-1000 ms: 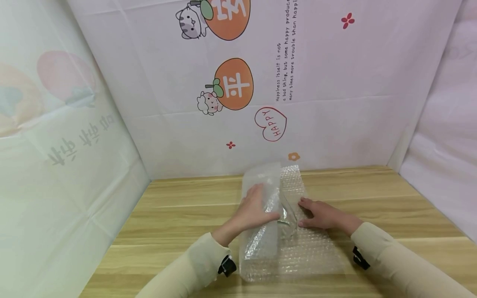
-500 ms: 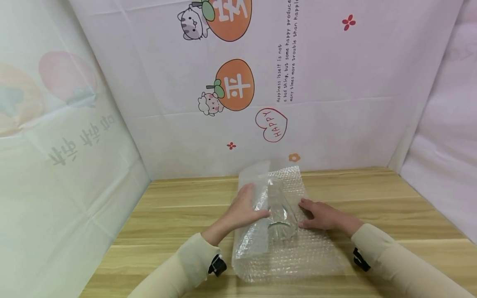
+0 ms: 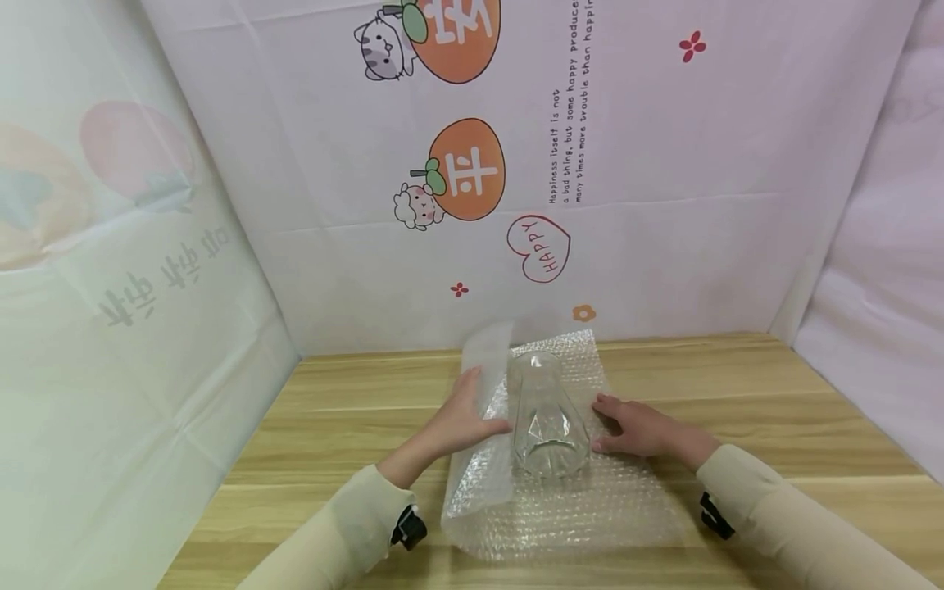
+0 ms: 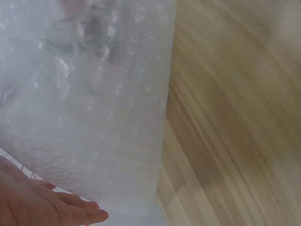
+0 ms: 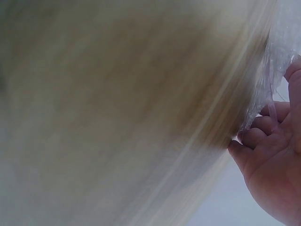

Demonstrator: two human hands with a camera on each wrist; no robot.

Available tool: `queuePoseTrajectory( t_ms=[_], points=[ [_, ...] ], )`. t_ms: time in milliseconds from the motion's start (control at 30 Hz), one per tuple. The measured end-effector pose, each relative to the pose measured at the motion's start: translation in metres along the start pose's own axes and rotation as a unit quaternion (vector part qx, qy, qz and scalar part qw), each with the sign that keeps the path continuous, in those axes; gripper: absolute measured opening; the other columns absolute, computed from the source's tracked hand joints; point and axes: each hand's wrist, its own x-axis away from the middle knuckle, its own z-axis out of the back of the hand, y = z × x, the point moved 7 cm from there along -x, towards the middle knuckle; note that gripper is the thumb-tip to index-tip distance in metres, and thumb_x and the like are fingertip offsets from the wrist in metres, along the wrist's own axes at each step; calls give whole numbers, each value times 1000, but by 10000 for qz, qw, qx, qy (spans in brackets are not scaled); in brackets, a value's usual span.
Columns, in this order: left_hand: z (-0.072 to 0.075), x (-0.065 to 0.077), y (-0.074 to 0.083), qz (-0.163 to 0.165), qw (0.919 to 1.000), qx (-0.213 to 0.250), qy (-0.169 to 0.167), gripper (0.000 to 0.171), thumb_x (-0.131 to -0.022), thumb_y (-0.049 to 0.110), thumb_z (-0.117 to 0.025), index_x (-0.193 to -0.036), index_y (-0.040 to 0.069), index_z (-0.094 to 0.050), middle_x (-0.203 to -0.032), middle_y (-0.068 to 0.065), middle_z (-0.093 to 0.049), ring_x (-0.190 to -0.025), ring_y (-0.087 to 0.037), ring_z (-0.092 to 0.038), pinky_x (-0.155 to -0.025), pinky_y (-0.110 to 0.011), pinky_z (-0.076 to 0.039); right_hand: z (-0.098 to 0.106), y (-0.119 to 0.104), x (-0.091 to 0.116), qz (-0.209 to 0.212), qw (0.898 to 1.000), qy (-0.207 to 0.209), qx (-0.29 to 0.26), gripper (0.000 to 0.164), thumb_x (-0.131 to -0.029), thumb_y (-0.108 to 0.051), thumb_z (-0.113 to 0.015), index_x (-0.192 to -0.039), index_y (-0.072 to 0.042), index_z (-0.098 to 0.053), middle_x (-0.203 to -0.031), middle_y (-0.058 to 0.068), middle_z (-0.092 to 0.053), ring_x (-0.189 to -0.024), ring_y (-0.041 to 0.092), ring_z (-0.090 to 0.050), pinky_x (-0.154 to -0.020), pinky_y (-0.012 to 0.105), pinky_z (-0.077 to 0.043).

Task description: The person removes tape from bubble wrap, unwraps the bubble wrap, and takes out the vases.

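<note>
A clear, cone-shaped glass flask (image 3: 549, 422) is on a sheet of bubble wrap (image 3: 568, 520), its narrow neck toward the back wall and its wide base nearer me. The sheet's left part folds up as a flap along the flask's left side. Against that flap rests my left hand (image 3: 460, 422), fingers extended and thumb spread at the flap's edge. In the left wrist view the hand's fingers (image 4: 70, 212) show below the wrap. My right hand (image 3: 634, 424) is just right of the flask. Its curled fingers (image 5: 254, 136) hold the wrap in the right wrist view.
The wooden table (image 3: 332, 442) carries the sheet near its back edge. Behind stands a white cloth wall (image 3: 369, 287) with printed fruit and animals. More pale cloth (image 3: 147, 369) bounds the left side, and another (image 3: 878, 328) the right.
My left hand has moved left with the bubble wrap flap, uncovering the glass flask, which was mostly hidden a second ago. The right hand has stayed in place.
</note>
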Motion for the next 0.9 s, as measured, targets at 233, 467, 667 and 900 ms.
queuePoseTrajectory(
  t_ms=[233,467,667,900],
  points=[
    [3,5,-13,127,9999,81,-24,104,-65,35,-73,-140,0,-9,-143,-19,-13,-128,-31,-17,-100,-45,-19,-1,0,0,17,10000,-4,26,81,-78,-51,-58,-132,5,-35,-138,25,-24,-124,38,-24,-98,48,-23],
    [6,10,-26,136,9999,87,-60,104,-65,33,-72,-140,-1,-8,-142,-19,-11,-127,-32,-18,-99,-47,-20,0,-1,1,43,10000,14,-11,81,-78,-51,-58,-131,5,-35,-137,25,-25,-124,38,-24,-98,48,-23],
    [7,14,-37,135,9998,33,-121,104,-65,32,-71,-140,-1,-6,-143,-20,-9,-127,-33,-18,-98,-49,-20,0,-1,1,39,10000,10,-8,81,-78,-51,-58,-132,6,-35,-138,25,-24,-124,38,-24,-97,48,-24],
    [10,18,-47,157,9997,-68,-158,104,-67,30,-71,-140,-2,-4,-143,-22,-5,-129,-33,-9,-100,-49,-15,1,-2,2,76,10000,38,-3,80,-78,-49,-59,-131,6,-35,-137,25,-25,-124,38,-24,-98,48,-23]
  ],
)
